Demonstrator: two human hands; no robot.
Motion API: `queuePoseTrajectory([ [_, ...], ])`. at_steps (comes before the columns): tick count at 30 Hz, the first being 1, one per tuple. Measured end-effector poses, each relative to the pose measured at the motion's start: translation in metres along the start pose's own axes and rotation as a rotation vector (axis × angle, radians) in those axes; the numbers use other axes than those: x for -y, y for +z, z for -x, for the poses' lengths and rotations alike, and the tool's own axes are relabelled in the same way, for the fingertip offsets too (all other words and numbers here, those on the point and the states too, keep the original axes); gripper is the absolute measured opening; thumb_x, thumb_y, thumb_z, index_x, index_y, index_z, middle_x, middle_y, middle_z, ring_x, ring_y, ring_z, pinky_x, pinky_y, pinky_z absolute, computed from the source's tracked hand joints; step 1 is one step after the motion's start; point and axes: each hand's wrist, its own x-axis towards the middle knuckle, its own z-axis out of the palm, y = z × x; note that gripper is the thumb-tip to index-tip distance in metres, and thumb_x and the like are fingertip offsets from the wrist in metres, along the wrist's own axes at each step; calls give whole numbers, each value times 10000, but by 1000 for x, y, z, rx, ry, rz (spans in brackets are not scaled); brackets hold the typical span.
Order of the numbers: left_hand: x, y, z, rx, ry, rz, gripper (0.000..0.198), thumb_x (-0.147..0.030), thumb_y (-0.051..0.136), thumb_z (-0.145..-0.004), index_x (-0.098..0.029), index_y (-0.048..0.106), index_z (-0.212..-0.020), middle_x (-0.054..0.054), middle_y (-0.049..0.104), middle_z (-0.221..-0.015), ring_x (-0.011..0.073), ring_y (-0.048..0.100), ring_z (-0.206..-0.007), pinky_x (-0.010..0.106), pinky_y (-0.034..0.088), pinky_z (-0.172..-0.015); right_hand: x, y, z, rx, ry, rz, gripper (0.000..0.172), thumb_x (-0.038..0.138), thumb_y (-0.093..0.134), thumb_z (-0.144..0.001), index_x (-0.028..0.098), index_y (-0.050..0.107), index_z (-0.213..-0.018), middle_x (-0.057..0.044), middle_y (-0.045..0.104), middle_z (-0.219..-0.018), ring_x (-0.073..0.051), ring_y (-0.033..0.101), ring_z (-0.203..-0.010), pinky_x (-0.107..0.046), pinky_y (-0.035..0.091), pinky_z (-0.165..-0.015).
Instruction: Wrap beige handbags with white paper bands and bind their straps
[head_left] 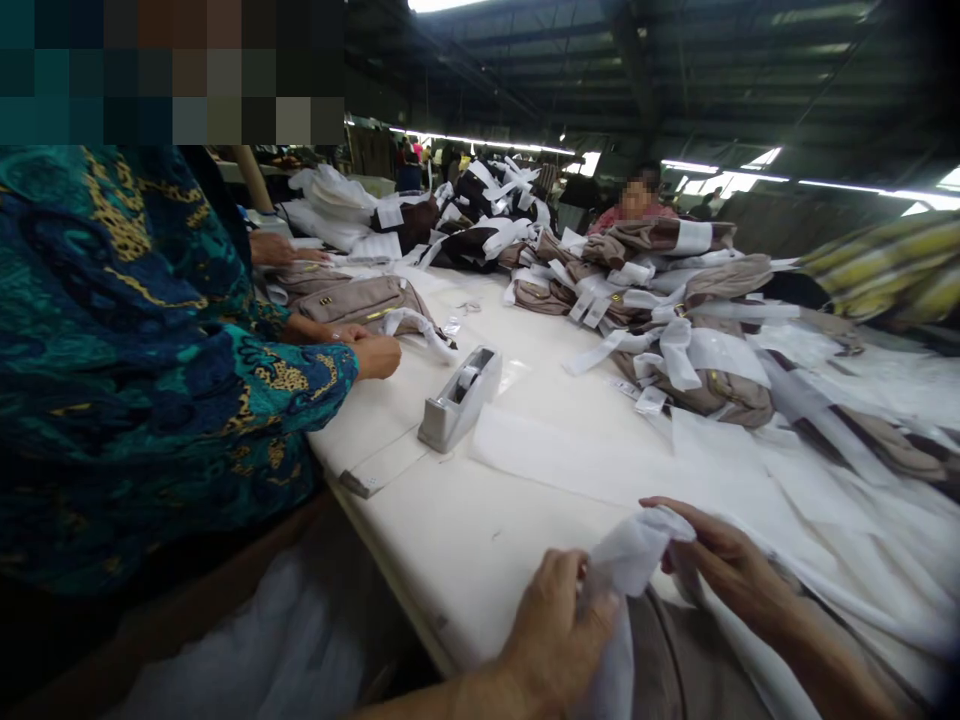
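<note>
A strip of thin white wrapping sheet (634,550) stands up in a loop at the front edge of the table. My left hand (555,625) has its fingers closed on the near side of this strip. On the far side, my right hand (720,560) pinches the strip's top edge between fingers and thumb. Beneath both hands lies a brown-grey fabric bag (697,650) with dark piping, partly covered by the white sheet and cut off by the lower frame edge.
A grey tape dispenser (461,400) stands on the white table (405,540). Flat white sheets (555,455) lie beyond my hands. Wrapped bags (720,380) are piled at the right and back. On the left, a co-worker in a patterned sleeve (285,390) handles another bag (360,305).
</note>
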Motion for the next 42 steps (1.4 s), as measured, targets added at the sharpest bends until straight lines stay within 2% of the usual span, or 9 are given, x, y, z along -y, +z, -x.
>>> queuePoseTrajectory([
  [2, 5, -5, -15, -31, 93, 72, 526, -271, 568, -713, -164, 439, -1212, 113, 475, -1216, 229, 479, -1021, 302, 439, -756, -1, -4, 7, -2, -2, 90, 395, 440, 495, -829, 175, 581, -1109, -25, 600, -678, -164, 564, -633, -280, 455, -582],
  [4, 9, -9, -32, 143, 184, 252, 637, -191, 581, -661, -184, 393, -1269, 94, 482, -1233, 212, 504, -995, 278, 440, -740, 4, 0, 14, -55, -14, 183, 412, 448, 479, -823, 170, 587, -1107, -53, 636, -773, -186, 592, -722, -307, 476, -668],
  [7, 10, -7, -48, 343, 184, 523, 491, -197, 572, -704, -169, 471, -1183, 60, 589, -1051, 162, 554, -877, 252, 429, -736, 22, 20, 27, -389, -25, 428, 467, 470, 472, -773, 159, 590, -1101, -107, 636, -993, -232, 605, -825, -370, 474, -764],
  [10, 8, 8, -48, 134, 73, 613, 384, -219, 582, -735, -148, 473, -1096, 35, 608, -870, 121, 560, -753, 216, 420, -661, 46, 49, 44, -701, 145, 514, 531, 508, 452, -758, 172, 542, -1160, -107, 637, -1027, -243, 621, -785, -366, 494, -694],
  [16, 5, 30, -19, -93, 26, 476, 219, -302, 574, -778, -147, 506, -917, 40, 576, -872, 106, 534, -708, 193, 423, -575, 57, 86, 53, -389, 218, -2, 460, 516, 450, -799, 148, 600, -1031, -75, 667, -929, -244, 612, -867, -310, 483, -736],
  [22, -5, -5, -14, -183, 353, -4, 385, -203, 509, -792, -192, 462, -1174, 94, 466, -1215, 148, 532, -881, 243, 486, -661, 32, 92, 47, -369, 118, -73, 388, 454, 523, -795, 169, 577, -1053, -51, 658, -922, -223, 603, -837, -295, 475, -713],
  [27, -5, -29, -34, 84, 756, -446, 318, -144, 396, -841, -177, 500, -1140, 88, 541, -1119, 171, 518, -1024, 302, 440, -902, 29, 93, 44, -339, 14, -17, 325, 385, 536, -796, 197, 612, -1050, -44, 659, -980, -230, 597, -901, -325, 459, -805],
  [34, -10, -54, -51, 307, 676, -776, 171, -285, 487, -802, -148, 536, -891, 54, 538, -868, 157, 542, -732, 263, 467, -665, 34, 108, 43, -321, -11, 205, 262, 293, 499, -804, 207, 623, -1018, -42, 671, -938, -237, 606, -904, -328, 459, -793],
  [42, -7, -65, -56, 443, 567, -688, 70, -231, 500, -821, -168, 530, -817, 9, 521, -804, 125, 496, -709, 228, 388, -670, 31, 124, 43, -464, -63, 382, 272, 219, 471, -806, 176, 620, -1029, -72, 675, -913, -229, 619, -824, -332, 464, -747],
])
